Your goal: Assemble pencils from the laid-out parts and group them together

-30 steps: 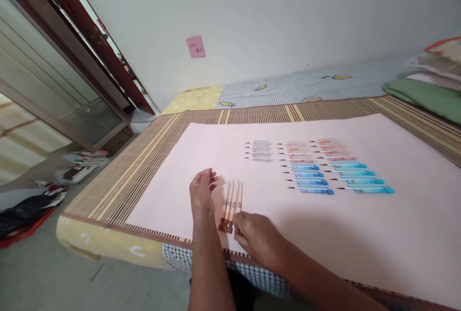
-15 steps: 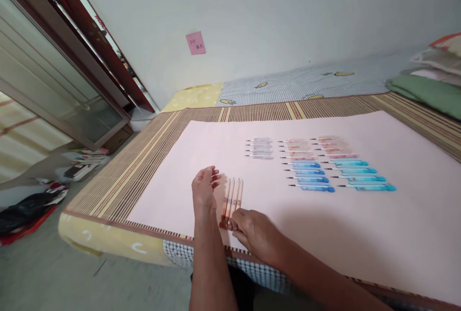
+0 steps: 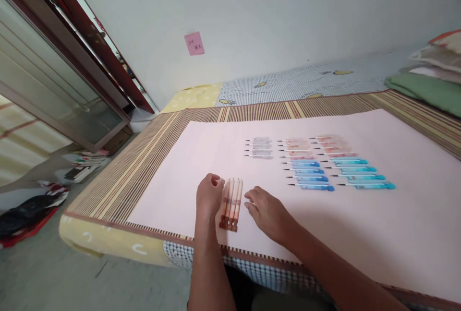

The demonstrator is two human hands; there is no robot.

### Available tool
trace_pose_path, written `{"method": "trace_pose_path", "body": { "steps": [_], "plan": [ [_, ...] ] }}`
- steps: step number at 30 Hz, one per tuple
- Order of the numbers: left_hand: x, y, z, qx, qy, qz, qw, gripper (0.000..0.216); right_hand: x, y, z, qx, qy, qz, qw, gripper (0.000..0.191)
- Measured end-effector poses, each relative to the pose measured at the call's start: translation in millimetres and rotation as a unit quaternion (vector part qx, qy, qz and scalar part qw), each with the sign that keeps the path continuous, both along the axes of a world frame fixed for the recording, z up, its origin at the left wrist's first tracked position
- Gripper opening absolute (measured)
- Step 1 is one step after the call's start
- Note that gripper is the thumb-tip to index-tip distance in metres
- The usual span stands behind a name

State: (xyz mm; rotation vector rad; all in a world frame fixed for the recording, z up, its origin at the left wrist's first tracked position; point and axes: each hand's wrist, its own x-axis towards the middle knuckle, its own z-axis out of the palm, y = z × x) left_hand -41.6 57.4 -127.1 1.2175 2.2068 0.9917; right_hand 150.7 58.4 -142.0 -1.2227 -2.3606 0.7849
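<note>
So, brown-ended pens (image 3: 232, 203): four are lying side by side between the two hands, in the near part of the sheet left of the other pens, tips pointing far, brown ends sitting near

Left hand (image 3: 208, 196): hovering at the far-left corner of the row, fingers curling inward; can't tell whether they are touching the leftmost pen or pinching anything

Right hand (image 3: 268, 212): hovering just right of the row, thumb and fingertips standing apart, loosely bending, nothing sitting between them

Pen barrels (image 3: 236, 200): looking like slim plastic, so I'm expecting light and stiff, no bending under a pinch; smooth sides are probably sliding and rolling easily, so a squeeze from left and right is suiting the row better than a push on one pen

Pen tips (image 3: 233, 179): narrowing to thin dark points, likely the fragile bit; I'm keeping fingers off these

Brown ends (image 3: 228, 224): looking chunkier, likely giving better purchase; for one pen I'm favouring a thumb-and-finger pinch at mid-barrel or just above here

Pink sheet (image 3: 201, 148): lying under everything, looking thin and smooth, so dragging is probably costing little effort

Blue pens (image 3: 312, 175): lying farther right, pointing left, well apart from both hands
</note>
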Motion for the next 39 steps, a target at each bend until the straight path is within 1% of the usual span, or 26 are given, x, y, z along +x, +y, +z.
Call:
{"method": "trace_pose_path", "body": {
  "steps": [2, 5, 9, 12, 15, 20, 24, 28, 31, 35, 39],
  "plan": [
    [2, -1, 0.1, -0.026, 0.006, -0.018, 0.999, 0.011, 1, 4, -4.1, 0.013, -0.019, 0.005, 1.000, 0.020],
    [2, -1, -2.2, -0.043, -0.017, -0.041, 0.998, 0.009, -1, 6, -9.0, 0.024, -0.030, 0.019, 0.999, 0.024],
    [1, -1, -4.4, -0.043, -0.018, -0.049, 0.998, 0.009, -5, 5, -13.9, 0.031, -0.053, 0.031, 0.998, 0.025],
    [2, -2, -3.5, -0.043, -0.002, -0.050, 0.998, 0.007, -6, 5, -16.9, 0.050, -0.068, 0.034, 0.996, 0.029],
    [3, -3, -3.0, -0.047, -0.007, -0.056, 0.997, 0.007, -6, 5, -18.1, 0.064, -0.078, 0.035, 0.994, 0.030],
    [5, -4, -1.9, -0.057, -0.007, -0.062, 0.996, 0.008, -5, 7, -17.6, 0.045, -0.060, 0.029, 0.997, 0.025],
    [10, -5, 1.9, -0.075, 0.011, -0.067, 0.995, 0.015, -4, 6, -15.7, 0.036, -0.050, 0.019, 0.998, 0.025],
    [13, -6, 3.2, -0.081, 0.033, -0.073, 0.993, 0.018, -4, 5, -12.4, 0.033, -0.059, 0.022, 0.997, 0.030],
    [12, -5, 2.1, -0.076, 0.030, -0.076, 0.994, 0.018, -4, 4, -11.5, 0.029, -0.063, 0.033, 0.997, 0.034],
    [7, -5, 2.4, -0.078, 0.027, -0.067, 0.994, 0.013, -4, 3, -13.4, 0.038, -0.067, 0.050, 0.996, 0.036],
    [1, -7, 4.3, -0.070, 0.039, -0.032, 0.996, 0.014, -4, 3, -14.0, 0.030, -0.052, 0.053, 0.997, 0.038]
  ]
}}
